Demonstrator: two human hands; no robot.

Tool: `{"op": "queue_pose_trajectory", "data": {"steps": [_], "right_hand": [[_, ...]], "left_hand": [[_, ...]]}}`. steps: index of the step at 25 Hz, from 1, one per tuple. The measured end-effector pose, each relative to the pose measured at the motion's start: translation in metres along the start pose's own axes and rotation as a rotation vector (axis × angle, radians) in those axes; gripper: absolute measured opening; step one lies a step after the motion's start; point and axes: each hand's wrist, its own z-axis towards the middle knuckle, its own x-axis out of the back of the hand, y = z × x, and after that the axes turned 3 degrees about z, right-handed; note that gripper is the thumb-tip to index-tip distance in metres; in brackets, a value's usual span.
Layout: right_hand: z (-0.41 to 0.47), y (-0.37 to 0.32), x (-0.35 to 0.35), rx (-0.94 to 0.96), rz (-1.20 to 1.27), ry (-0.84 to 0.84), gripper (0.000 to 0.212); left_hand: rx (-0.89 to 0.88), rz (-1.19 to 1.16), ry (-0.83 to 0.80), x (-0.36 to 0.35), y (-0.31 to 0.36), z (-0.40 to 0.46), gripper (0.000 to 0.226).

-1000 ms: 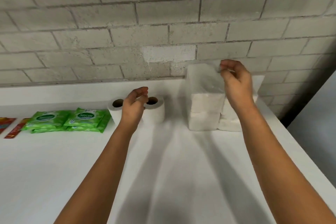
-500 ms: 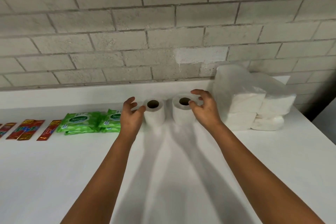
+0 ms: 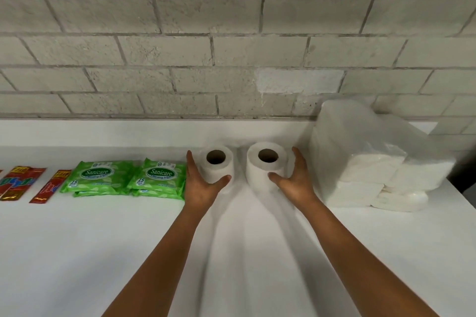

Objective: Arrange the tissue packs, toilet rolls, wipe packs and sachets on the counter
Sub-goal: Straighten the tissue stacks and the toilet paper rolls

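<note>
White desk under a grey block wall, with bare surface along the near edge and everything ranged toward the far edge. Nearest: both forearms reaching in from the near edge. Left hand cupped round the left toilet roll, thumb on its front, fingers up its left side. Right hand cupped likewise round the right toilet roll, thumb on the front, fingers up the right side. Both rolls upright, cores facing up, a small gap between them.

Toward the left edge: two green wipe packs side by side, just beside the left hand, then red sachets laid flat. Toward the right far corner: clear-wrapped tissue packs, stacked, near the right hand.

Probably squaring the rolls into the row. Best done with light, even pressure low on the sides to avoid denting soft paper; sliding rather than lifting; keeping fronts level with the wipe packs' front line; minding knuckles against the wipe packs and the tissue stack.
</note>
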Motion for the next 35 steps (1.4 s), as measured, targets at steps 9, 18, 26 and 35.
{"op": "queue_pose_trajectory", "data": {"steps": [9, 18, 26, 35], "right_hand": [[0.019, 0.045, -0.021, -0.045, 0.153, -0.095, 0.096], [0.02, 0.053, -0.031, 0.03, 0.068, -0.096, 0.087], [0.015, 0.064, -0.033, 0.084, -0.026, -0.015, 0.087], [0.018, 0.066, -0.034, 0.063, 0.017, -0.007, 0.074]], "left_hand": [[0.021, -0.144, -0.061, -0.01, -0.013, 0.036, 0.127], [-0.043, -0.188, -0.09, -0.027, -0.021, 0.043, 0.08], [0.032, -0.286, -0.149, -0.03, -0.024, 0.03, 0.115], [-0.009, -0.293, -0.145, -0.034, -0.03, 0.029, 0.084]]}}
